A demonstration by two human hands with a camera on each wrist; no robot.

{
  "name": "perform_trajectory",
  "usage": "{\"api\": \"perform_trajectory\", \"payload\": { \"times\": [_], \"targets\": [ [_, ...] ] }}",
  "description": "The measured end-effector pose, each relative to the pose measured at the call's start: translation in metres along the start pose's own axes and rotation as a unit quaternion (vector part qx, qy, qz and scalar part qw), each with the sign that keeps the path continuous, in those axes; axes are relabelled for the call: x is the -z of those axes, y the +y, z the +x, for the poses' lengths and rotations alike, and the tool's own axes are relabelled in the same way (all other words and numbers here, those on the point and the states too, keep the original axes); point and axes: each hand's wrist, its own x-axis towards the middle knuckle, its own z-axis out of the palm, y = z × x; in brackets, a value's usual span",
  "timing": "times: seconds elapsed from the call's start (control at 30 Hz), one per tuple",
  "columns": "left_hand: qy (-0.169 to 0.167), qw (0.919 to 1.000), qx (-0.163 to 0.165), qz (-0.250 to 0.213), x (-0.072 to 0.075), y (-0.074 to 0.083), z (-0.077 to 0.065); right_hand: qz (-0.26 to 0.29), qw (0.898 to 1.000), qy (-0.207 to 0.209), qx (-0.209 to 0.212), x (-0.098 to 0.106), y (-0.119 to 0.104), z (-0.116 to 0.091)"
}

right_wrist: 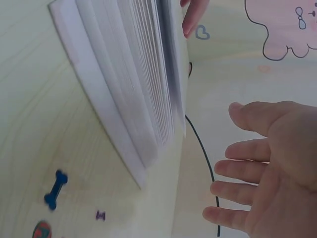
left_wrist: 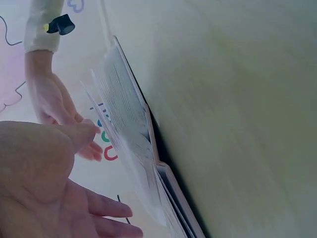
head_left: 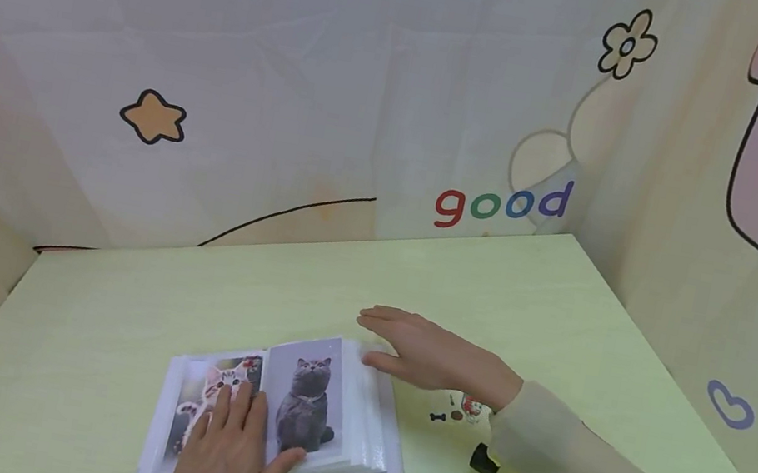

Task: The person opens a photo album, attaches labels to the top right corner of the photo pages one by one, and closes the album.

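Note:
A photo album [head_left: 356, 427] lies open on the table, a kitten picture [head_left: 192, 398] on its left page and a grey cat picture [head_left: 307, 406] on its right. Over the kitten page my left hand [head_left: 228, 447] is laid with fingers extended, its thumb reaching across to the grey cat's page. My right hand [head_left: 430, 353] is held above the album's far right corner, fingers straight and thumb apart, with nothing in it. In the right wrist view, the album's page stack [right_wrist: 148, 64] stands fanned beside the right hand's spread fingers [right_wrist: 237, 171].
Small bone and round pictures [head_left: 458, 409] show on the pale table [head_left: 103, 332] right of the album, under the right forearm. A black wrist camera [head_left: 484, 462] sits on the right sleeve. Printed cloth walls [head_left: 294, 112] border the table at the back and sides.

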Motion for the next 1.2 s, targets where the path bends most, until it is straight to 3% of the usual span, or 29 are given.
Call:
{"api": "perform_trajectory", "payload": {
  "times": [0.2,0.43,0.6,0.87,1.2],
  "targets": [
    [0.04,0.9973,-0.049,-0.036,0.003,0.002,0.0,0.003,1.0,0.013,-0.008,0.007,0.012,-0.023],
    [0.036,0.9931,-0.077,-0.08,0.011,0.012,0.006,0.001,1.0,0.015,-0.022,0.011,0.021,-0.045],
    [0.048,0.9897,-0.107,-0.083,0.015,0.018,0.011,-0.013,0.999,0.04,-0.016,0.013,0.025,-0.057],
    [0.05,0.9881,-0.114,-0.091,0.017,0.028,0.023,-0.006,0.998,0.045,-0.048,0.014,0.029,-0.078],
    [0.049,0.9829,-0.146,-0.101,0.02,0.047,0.036,0.012,0.995,0.049,-0.083,0.009,0.039,-0.1]
  ]
}}
